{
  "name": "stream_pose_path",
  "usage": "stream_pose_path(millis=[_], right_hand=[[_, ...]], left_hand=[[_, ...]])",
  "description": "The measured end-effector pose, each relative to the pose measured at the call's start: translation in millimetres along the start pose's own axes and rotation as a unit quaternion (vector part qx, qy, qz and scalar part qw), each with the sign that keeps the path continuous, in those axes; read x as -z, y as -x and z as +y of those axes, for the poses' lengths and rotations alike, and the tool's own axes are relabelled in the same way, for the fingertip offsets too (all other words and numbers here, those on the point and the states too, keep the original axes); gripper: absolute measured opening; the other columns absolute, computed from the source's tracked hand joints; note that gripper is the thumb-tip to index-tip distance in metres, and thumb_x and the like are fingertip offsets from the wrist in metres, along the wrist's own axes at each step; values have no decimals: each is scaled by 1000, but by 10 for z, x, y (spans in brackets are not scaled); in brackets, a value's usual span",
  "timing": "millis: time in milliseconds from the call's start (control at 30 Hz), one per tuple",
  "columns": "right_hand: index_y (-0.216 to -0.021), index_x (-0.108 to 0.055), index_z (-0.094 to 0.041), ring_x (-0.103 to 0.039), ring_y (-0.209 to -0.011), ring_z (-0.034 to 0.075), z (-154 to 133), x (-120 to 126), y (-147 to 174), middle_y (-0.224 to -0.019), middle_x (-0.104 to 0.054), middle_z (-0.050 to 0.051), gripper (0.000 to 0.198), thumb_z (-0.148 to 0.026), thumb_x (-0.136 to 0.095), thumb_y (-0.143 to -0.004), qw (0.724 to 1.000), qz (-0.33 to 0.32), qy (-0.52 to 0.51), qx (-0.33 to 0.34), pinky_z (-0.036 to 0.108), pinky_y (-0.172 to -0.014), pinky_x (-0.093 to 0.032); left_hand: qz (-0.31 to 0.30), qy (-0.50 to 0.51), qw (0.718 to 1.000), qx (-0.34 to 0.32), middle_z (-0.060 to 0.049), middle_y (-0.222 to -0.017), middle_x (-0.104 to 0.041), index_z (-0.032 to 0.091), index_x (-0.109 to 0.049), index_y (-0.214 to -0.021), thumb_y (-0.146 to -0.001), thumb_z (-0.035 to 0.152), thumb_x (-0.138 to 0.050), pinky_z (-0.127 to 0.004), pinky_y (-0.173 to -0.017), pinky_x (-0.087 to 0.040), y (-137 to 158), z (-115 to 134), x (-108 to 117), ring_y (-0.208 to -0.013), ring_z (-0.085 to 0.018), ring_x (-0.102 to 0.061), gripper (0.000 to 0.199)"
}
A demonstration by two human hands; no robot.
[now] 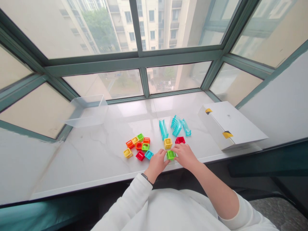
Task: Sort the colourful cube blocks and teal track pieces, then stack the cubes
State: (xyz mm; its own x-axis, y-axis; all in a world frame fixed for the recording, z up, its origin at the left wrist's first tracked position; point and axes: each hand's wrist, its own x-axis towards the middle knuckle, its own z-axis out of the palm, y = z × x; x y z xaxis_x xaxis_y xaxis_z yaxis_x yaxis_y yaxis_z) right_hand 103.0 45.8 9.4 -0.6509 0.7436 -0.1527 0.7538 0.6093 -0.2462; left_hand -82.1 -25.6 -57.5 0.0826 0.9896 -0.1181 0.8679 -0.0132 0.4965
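Green block (171, 155), bright, square, hollow-faced

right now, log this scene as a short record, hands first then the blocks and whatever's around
left hand: holding green block, left side
right hand: holding same block, right side
yellow block: just beyond green block
loose blocks: mixed colours, left of the hands
teal pieces: three, beyond yellow block
clear tub: far left
white box: right
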Motion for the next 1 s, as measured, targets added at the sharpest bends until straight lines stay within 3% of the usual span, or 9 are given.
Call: stream_pose_path(millis=[1000], right_hand=[[-120, -75, -28, -61, -111, 28, -20, -7, -32, -119, -73, 8, 38, -24, -84, -83, 1000, -2, -11, -10, 39, -92, -37]], left_hand=[[0, 53, 998, 20, -8, -122, -72, 24, -64, -123, -86, 28, -74, -34, -90, -55, -40, -53, -66, -110, -26, -73, 39]])
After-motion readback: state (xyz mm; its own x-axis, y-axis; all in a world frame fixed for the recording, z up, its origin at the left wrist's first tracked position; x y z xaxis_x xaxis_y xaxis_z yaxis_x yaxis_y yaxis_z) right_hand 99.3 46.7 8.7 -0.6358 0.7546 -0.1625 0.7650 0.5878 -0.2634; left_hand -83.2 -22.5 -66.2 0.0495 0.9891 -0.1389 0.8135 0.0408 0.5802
